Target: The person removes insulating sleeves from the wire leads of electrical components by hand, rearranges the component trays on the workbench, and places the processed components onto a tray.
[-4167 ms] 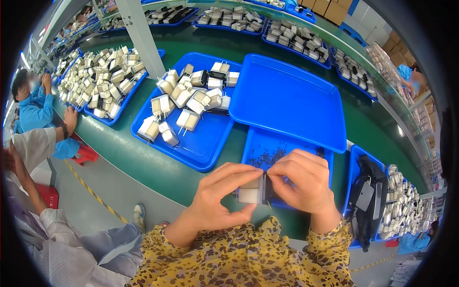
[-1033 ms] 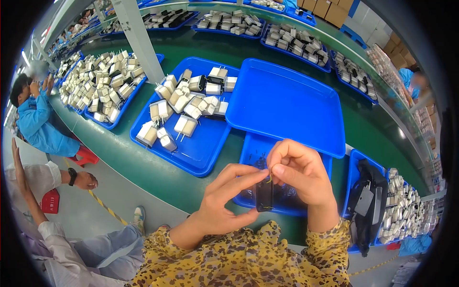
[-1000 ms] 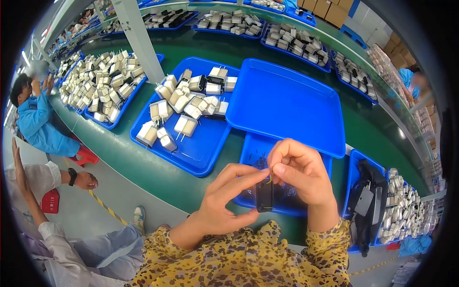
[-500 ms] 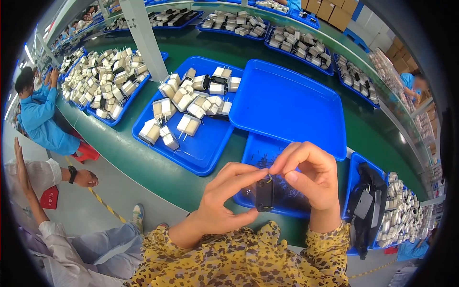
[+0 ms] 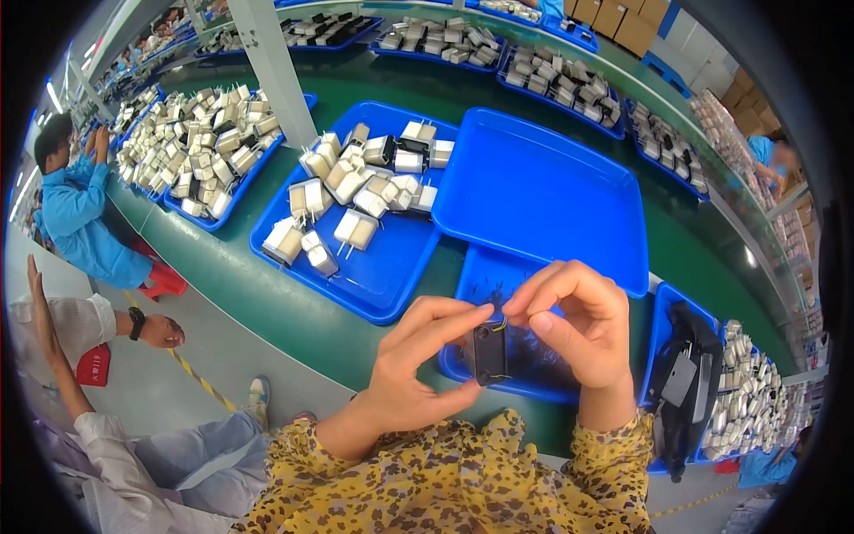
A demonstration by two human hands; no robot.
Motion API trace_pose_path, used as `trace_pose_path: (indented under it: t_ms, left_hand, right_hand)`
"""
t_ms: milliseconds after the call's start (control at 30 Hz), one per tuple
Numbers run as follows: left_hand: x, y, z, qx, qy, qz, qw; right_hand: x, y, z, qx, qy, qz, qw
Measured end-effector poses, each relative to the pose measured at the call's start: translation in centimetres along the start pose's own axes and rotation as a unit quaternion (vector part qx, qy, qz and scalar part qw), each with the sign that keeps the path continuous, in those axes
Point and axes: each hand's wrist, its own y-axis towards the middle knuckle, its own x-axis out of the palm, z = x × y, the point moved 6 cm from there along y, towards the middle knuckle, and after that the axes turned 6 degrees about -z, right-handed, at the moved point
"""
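Observation:
Between the thumb and fingers of my left hand (image 5: 414, 360) stands a small black rectangular plastic part (image 5: 490, 354), held by its two ends. Thin yellowish wires (image 5: 500, 326) stick out at its top end, and another shows at the bottom. My right hand (image 5: 578, 325) is closed in a pinch at the top wires; what its fingertips grip is too small to make out. Below both hands lies a blue tray (image 5: 463, 367) with many small dark pieces (image 5: 534, 360) in it, partly hidden by my hands.
An upper blue tray (image 5: 543, 178) overlaps the small-parts tray. To its left, another blue tray (image 5: 374, 298) holds white charger-like blocks (image 5: 356, 230). A black bag-like bundle (image 5: 685, 374) lies at right. A metal post (image 5: 271, 71) rises behind. People (image 5: 84, 209) are at the left.
The view has shifted slightly. The black part has tilted a little in my left hand, and my right fingertips stay at its top wires.

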Motion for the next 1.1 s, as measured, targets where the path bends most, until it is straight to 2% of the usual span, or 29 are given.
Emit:
trace_pose_path:
  t_ms: [400, 700, 900, 967, 1000, 1067, 1100]
  left_hand:
    - [-0.4, -0.1, 0.6, 0.009, 0.023, 0.005, 1.0]
    - [-0.3, -0.1, 0.4, 0.012, 0.024, 0.017, 0.999]
    - [-0.4, 0.1, 0.9, 0.002, 0.031, 0.029, 0.999]
    - [-0.4, 0.2, 1.1, -0.001, 0.046, 0.015, 0.999]
    - [-0.3, 0.2, 1.1, -0.002, 0.061, 0.001, 0.998]
    - [-0.2, 0.2, 1.0, -0.002, 0.064, -0.005, 0.998]
    - [-0.2, 0.2, 0.9, -0.002, 0.068, -0.011, 0.998]
  right_hand:
    - [0.2, -0.1, 0.4, 0.012, 0.006, 0.0, 1.0]
    - [0.0, -0.2, -0.3, -0.017, -0.024, 0.021, 0.999]
    - [0.3, -0.2, 0.0, 0.011, -0.015, 0.0, 1.0]
    - [0.2, -0.1, 1.0, 0.061, 0.075, 0.02, 0.995]
    - [0.2, -0.1, 1.5, 0.061, 0.075, 0.021, 0.995]
    - [0.8, -0.1, 3.4, 0.115, 0.244, -0.017, 0.963]
    - [0.9, -0.1, 3.4, 0.115, 0.244, -0.015, 0.963]
